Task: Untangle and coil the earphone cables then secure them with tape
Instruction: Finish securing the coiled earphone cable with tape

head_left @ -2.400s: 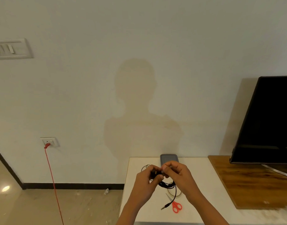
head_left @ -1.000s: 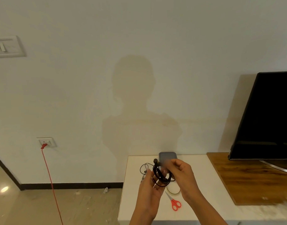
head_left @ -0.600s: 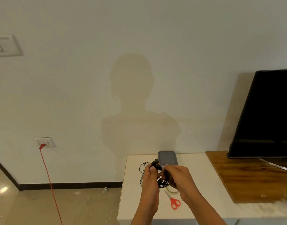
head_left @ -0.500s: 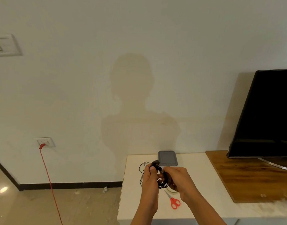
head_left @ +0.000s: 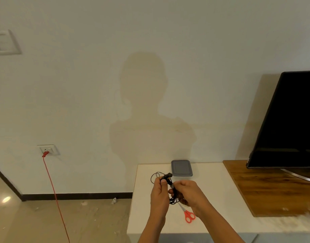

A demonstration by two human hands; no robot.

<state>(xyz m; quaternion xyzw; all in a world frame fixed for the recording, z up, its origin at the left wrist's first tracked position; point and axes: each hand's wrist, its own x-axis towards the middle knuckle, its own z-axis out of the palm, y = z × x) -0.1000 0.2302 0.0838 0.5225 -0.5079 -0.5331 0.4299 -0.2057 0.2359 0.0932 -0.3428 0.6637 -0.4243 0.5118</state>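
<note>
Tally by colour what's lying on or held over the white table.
Red: 1, scissors
Grey: 1, lidded container
Black: 1, earphone cable bundle, gripped by the left hand and the right hand
Total: 3

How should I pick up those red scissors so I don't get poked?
Take the scissors by their red handle loops, reaching in from the near edge of the white table. The loops lie closest to you and uncovered. The blades point away, running up beneath the right hand that holds the earphone cable.
</note>
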